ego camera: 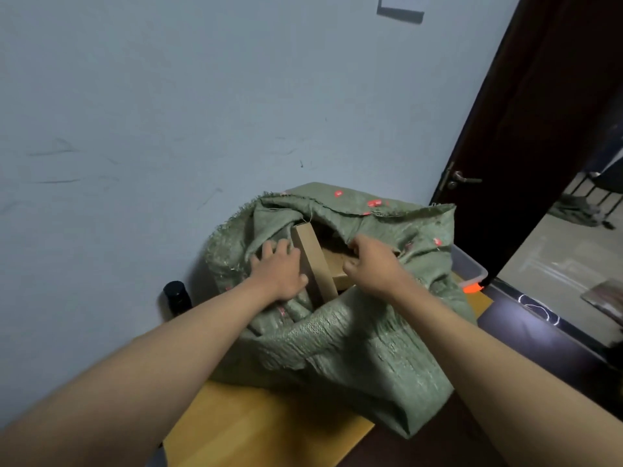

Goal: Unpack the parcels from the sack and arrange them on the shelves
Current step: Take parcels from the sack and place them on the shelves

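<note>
A green woven sack (340, 342) with red marks sits on a wooden table (263, 429), its mouth open toward me. A brown cardboard parcel (315, 261) stands on edge in the opening, with another flat parcel (335, 264) lying behind it. My left hand (279, 269) lies with spread fingers on the sack fabric, right against the parcel's left side. My right hand (371, 264) has its fingers curled round the sack's right rim at the opening. No shelves are in view.
A blue-grey wall is directly behind the sack. A black cylindrical container (177, 298) stands at the table's far left. A clear plastic bin (468, 267) with an orange clip sits behind the sack on the right, beside a dark door (526, 146) that stands open.
</note>
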